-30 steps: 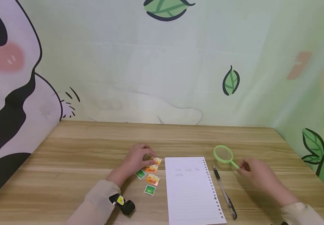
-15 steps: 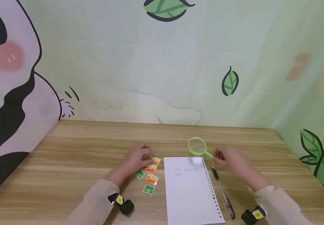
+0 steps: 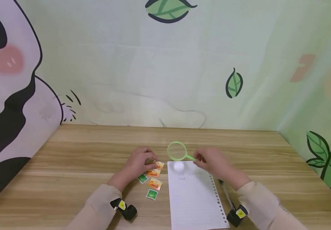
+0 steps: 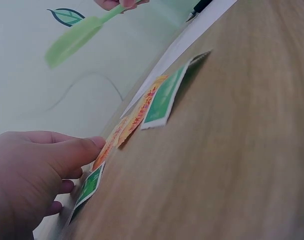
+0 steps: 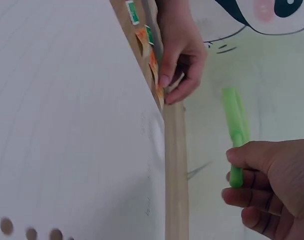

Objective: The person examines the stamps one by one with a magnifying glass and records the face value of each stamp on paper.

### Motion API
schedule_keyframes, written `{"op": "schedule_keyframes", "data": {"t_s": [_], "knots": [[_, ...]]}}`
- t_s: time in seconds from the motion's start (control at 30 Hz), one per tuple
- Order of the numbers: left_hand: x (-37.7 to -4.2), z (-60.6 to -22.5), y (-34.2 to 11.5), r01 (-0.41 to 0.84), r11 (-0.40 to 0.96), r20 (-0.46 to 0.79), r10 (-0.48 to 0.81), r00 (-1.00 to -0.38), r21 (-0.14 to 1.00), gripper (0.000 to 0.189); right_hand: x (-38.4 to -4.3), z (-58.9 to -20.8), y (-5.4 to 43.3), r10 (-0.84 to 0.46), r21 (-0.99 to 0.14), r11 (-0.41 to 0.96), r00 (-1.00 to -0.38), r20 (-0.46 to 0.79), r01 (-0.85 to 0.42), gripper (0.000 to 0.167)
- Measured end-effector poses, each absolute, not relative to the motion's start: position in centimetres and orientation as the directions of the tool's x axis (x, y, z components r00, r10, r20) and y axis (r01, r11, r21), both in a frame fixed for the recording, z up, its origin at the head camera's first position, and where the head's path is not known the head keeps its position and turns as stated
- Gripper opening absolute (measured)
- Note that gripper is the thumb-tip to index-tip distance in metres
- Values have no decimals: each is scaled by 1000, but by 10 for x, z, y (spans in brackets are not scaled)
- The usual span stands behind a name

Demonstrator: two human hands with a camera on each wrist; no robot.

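Observation:
My right hand [image 3: 215, 162] pinches the handle of a green magnifying glass [image 3: 177, 151] between thumb and fingers, above the far edge of the lined paper [image 3: 195, 201]. The glass is raised off the table, its green rim [image 5: 233, 112] seen edge-on in the right wrist view. At the left, my left hand [image 3: 141, 160] holds the farthest orange stamp [image 3: 160, 164] at its edge, thumb on top. More orange stamps [image 3: 155, 183] lie nearer me, with a green stamp [image 3: 152, 194] in front and another green stamp [image 3: 142, 178] beside the left hand. The fingers partly cover the held stamp.
Faint handwriting shows near the top of the paper, and holes run down its right side. A pen [image 3: 226, 193] lies to the right, partly under the right forearm. The wooden table [image 3: 96, 137] ends at a painted wall behind.
My right hand has carried the magnifying glass leftward, from right of the pen to the paper's far edge. The left hand has stayed on the stamp.

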State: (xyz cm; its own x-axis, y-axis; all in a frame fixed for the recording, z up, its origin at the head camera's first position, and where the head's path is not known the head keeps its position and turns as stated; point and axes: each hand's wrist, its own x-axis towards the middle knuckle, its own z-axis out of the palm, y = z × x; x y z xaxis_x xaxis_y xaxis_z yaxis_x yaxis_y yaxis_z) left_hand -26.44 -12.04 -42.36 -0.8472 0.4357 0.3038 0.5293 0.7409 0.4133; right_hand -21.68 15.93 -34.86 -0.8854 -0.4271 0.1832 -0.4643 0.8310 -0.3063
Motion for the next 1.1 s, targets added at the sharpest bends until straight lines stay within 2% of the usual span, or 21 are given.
{"op": "schedule_keyframes", "data": {"t_s": [0.23,0.47,0.67,0.9,1.1], "knots": [[-265,-424,-122,540,738,308,446,-840,404,17,-214,-358,141,-514,-150,811,-811,278,-565,7],[-265,-424,-122,545,746,318,447,-836,383,22,-211,-367,133,-577,-27,787,-751,320,-616,10],[-265,-423,-121,530,758,296,444,-846,379,21,-208,-370,128,-598,4,774,-730,330,-633,10],[-265,-422,-121,518,761,278,440,-854,390,22,-207,-375,128,-636,85,743,-661,398,-664,13],[-264,-421,-120,496,767,254,426,-868,408,24,-206,-375,127,-644,114,742,-654,397,-661,14]]}}
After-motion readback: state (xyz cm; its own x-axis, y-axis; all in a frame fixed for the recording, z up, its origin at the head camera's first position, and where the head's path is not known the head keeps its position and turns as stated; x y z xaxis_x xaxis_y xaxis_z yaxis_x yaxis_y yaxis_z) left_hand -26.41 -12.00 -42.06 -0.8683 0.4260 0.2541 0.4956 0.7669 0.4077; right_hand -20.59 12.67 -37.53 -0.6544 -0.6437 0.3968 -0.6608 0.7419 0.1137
